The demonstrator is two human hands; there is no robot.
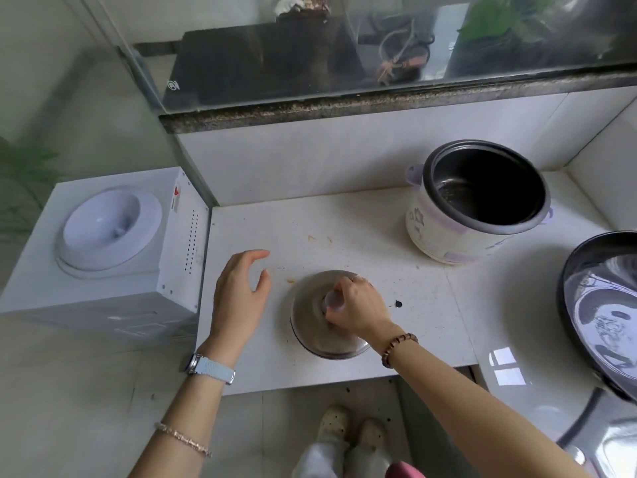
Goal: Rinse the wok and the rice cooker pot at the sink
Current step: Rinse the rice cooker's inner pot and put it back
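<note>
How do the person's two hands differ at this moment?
The left hand is open and holds nothing; the right hand grips the knob of the round steel lid. The left wrist wears a pale-blue watch, the right a brown bead bracelet. Both are over the white counter.

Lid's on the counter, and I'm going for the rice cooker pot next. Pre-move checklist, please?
1. Lid flat on the counter: ok.
2. Right hand free: not ok, its grip is on the knob.
3. Left hand free: ok, open, holding nothing.
4. Rice cooker open, pot exposed: ok.
5. Pot empty: cannot tell, interior dark.
6. Sink clear: cannot tell, only a corner shows.
</note>
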